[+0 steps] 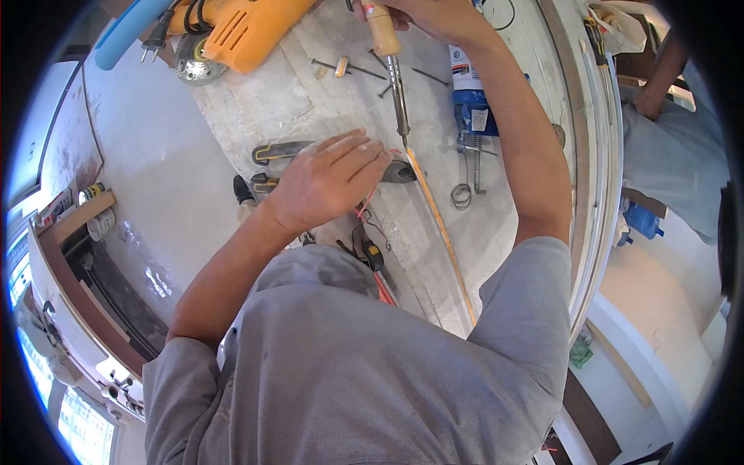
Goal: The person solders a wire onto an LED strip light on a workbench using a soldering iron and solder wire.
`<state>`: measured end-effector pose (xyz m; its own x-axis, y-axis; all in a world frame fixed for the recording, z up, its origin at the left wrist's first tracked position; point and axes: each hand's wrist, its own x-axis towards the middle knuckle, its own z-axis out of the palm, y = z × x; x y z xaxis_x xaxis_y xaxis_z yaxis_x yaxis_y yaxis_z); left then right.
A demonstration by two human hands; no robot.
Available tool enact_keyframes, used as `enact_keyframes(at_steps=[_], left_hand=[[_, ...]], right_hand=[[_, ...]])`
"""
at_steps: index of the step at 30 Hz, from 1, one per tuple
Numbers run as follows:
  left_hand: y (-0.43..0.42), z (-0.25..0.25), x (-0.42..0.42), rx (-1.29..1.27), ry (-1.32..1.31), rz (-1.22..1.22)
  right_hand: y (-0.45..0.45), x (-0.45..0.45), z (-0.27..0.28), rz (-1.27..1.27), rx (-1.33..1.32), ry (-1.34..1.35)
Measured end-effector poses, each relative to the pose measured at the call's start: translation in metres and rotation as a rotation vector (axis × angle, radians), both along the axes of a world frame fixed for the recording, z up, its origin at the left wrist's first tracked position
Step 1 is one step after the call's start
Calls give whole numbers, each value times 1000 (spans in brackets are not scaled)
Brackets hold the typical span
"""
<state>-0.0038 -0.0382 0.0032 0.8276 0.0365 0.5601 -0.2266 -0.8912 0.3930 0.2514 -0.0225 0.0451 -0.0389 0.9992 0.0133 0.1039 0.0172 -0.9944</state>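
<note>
My right hand [434,17], partly cut off by the top edge, grips the wooden handle of a soldering iron [382,32]. The iron points down, its tip at the upper end of a thin orange-and-white LED strip [436,213] that runs toward my body. Beside that end, my left hand [333,180] is closed with its fingers together. A thin red wire [373,195] shows at its fingertips and below the palm; the pinch itself is hidden. Pliers [401,172] lie under the left fingertips, and a yellow-and-black handled tool [280,152] lies behind that hand.
An orange angle grinder [252,35] lies at the upper left, its plug [157,37] nearby. Long screws [364,71] lie by the iron. Right are a blue-and-white can [469,85] and a coil of wire [460,197]. Another person's hand [649,102] shows at far right.
</note>
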Motion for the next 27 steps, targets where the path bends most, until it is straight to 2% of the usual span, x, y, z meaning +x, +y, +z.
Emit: enact_keyframes(at_steps=[15, 18, 27], left_hand=[[2, 2, -2, 6, -2, -27], [1, 1, -2, 15, 16, -19], [2, 1, -2, 28, 16, -16]], right_hand=[[10, -11, 5, -51, 0, 29], [9, -7, -1, 13, -35, -41], [6, -10, -1, 15, -7, 29]])
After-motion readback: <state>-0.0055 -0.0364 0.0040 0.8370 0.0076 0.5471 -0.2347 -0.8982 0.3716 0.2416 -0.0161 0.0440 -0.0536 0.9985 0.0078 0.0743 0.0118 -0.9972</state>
